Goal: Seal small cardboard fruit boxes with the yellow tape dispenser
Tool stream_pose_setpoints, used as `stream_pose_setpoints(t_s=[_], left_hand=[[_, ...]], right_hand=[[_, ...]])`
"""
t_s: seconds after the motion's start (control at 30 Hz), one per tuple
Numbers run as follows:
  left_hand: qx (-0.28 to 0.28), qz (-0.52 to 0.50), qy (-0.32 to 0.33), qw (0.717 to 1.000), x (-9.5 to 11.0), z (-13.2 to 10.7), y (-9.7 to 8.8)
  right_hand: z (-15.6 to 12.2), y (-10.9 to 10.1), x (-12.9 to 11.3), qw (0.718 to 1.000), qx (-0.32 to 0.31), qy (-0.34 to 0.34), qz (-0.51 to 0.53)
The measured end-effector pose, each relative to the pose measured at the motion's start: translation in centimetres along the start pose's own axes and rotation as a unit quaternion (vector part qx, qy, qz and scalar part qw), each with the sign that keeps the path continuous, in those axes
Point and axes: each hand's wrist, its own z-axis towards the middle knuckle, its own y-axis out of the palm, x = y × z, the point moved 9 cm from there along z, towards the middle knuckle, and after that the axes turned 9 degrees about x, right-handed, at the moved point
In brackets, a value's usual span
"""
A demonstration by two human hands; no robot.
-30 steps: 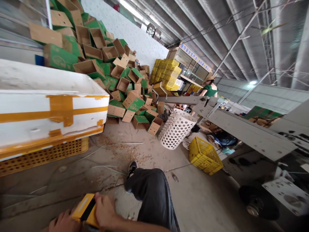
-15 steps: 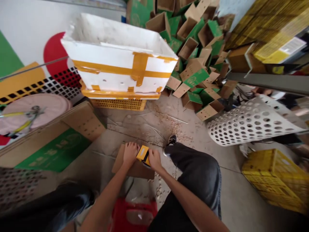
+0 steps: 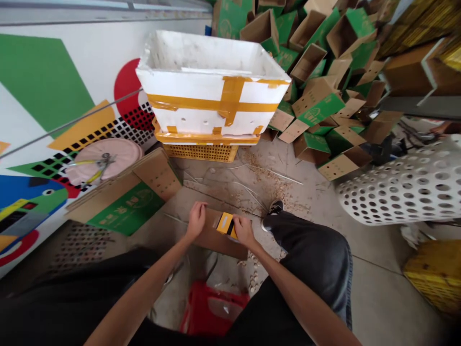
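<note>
A small brown cardboard box lies between my legs, low over the floor. My left hand is closed on its left end, with the fingers bent over the edge. My right hand grips a yellow-and-black tape dispenser, which rests on the top of the box. A shiny patch shows on the cardboard just left of the dispenser. The palm side of both hands is hidden.
A white foam box stands on a yellow crate ahead. Green-and-brown cartons are heaped behind, right. Flattened cartons and a pink lid with pliers are left. A red stool is below; a perforated white sheet is right.
The view has turned left, so things sit further right. My left hand has shifted from beside the dispenser to the box's left end. My right hand still grips the dispenser.
</note>
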Motion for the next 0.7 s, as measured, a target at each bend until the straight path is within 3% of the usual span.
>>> stream_pose_setpoints(t_s=[0.07, 0.13, 0.23, 0.3, 0.47, 0.7], left_hand=[[0.015, 0.003, -0.063, 0.998, -2.7, -1.0, -2.1], [0.012, 0.017, -0.121, 0.992, -5.1, -2.7, -3.0], [-0.026, -0.004, -0.227, 0.974, -8.1, -5.7, -1.8], [-0.045, -0.022, -0.272, 0.961, -9.0, -7.1, -0.4], [-0.04, -0.057, -0.329, 0.942, -9.2, -7.3, 0.5], [0.02, -0.118, -0.368, 0.922, -7.0, -3.5, -3.1]], right_hand=[[0.2, 0.7, -1.0, 1.0, -0.016, -0.013, -0.024], [0.4, 1.3, -2.0, 0.998, -0.027, -0.024, -0.047], [0.6, 2.4, -3.2, 0.995, -0.039, -0.033, -0.087], [0.7, 2.9, -3.6, 0.992, -0.048, -0.036, -0.115], [1.0, 3.4, -3.6, 0.983, -0.055, -0.043, -0.167], [1.3, 3.3, -3.6, 0.973, -0.051, -0.068, -0.215]])
